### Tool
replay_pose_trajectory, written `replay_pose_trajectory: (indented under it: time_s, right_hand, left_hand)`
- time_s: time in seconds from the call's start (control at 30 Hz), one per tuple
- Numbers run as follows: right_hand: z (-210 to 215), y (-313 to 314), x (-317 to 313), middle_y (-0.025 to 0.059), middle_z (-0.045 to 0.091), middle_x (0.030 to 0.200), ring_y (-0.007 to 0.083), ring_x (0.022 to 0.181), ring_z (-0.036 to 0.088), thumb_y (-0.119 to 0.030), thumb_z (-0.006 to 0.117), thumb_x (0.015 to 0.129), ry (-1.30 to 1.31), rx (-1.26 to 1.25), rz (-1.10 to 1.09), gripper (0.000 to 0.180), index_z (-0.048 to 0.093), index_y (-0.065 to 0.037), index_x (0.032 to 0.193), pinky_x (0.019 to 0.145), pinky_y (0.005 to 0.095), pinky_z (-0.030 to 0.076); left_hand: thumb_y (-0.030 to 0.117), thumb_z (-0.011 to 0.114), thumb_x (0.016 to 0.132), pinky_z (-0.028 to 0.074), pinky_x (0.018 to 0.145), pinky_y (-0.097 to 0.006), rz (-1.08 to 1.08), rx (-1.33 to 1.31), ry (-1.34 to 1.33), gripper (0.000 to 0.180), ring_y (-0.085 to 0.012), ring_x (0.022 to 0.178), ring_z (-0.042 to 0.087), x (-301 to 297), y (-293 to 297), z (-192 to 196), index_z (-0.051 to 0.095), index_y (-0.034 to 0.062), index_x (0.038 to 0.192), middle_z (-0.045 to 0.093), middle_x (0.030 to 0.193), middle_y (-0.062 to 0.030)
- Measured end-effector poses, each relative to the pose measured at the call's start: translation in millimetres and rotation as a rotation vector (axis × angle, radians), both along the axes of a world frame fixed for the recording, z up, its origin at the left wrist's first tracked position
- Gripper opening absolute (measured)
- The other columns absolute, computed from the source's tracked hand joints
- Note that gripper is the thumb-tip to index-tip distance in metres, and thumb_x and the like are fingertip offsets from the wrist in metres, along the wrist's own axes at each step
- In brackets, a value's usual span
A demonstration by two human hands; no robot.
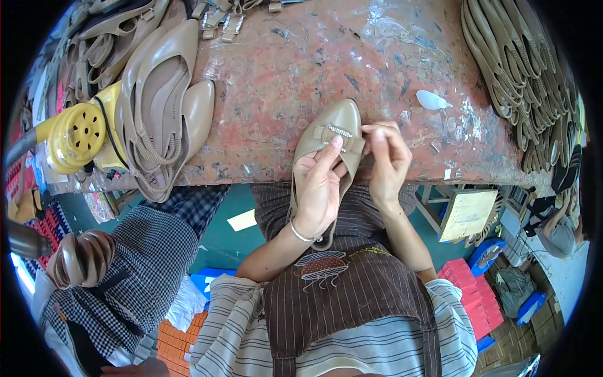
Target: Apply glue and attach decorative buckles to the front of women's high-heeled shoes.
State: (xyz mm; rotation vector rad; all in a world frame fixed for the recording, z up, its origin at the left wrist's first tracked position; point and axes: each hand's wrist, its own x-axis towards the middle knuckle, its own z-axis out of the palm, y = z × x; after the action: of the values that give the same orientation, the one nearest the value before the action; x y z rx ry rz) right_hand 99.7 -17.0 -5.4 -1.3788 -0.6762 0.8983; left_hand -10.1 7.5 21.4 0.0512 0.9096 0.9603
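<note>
A beige pointed slingback shoe (342,114) lies toe-away at the near edge of the table, its strap hanging toward my lap. My left hand (314,191) is closed around its side, thumb pressed on the bow (352,142) across the vamp. Rows of small sparkling stones run along the bow's middle. Just right of the bow, my right hand (389,164) has its thumb and forefinger brought together beside the shoe's edge. Whatever may be between those fingertips is too small to make out.
Beige shoes (200,107) stand at left beside a yellow lamp-like device (76,137). Loose bows (231,26) lie at the back. A small white bottle (432,100) rests right of centre. Stacked beige shoe uppers (502,69) fill the right. Another person in checked clothing (154,245) sits at left.
</note>
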Motion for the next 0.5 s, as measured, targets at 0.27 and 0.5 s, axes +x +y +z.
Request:
replay_pose_trajectory:
  time_s: [0.27,0.5]
  right_hand:
    - [-14.0,-11.8,12.5,0.0024,0.053,0.078,0.007,0.058,0.047,-0.001,0.051,0.094,-0.594,-0.026,-0.114,0.015,0.064,0.001,0.102,0.052,0.0209,0.038]
    - [-25.3,-13.3,9.7,0.0036,0.055,0.078,0.0049,0.055,0.045,-0.002,0.053,0.094,-0.429,-0.037,-0.145,0.014,0.064,0.002,0.1,0.048,0.0208,0.036]
  left_hand:
    - [0.006,0.058,0.092,0.053,0.08,-0.029,-0.167,0.069,-0.221,0.019,-0.0141,0.088,0.064,-42.0,15.7,51.5,0.058,-0.0041,0.109,0.066,0.099,-0.0091]
    - [0.005,0.058,0.092,0.048,0.091,-0.03,-0.307,0.481,0.028,0.032,-0.0147,0.103,0.059,-55.2,87.1,112.7,0.052,-0.0025,0.122,0.061,0.115,-0.0092]
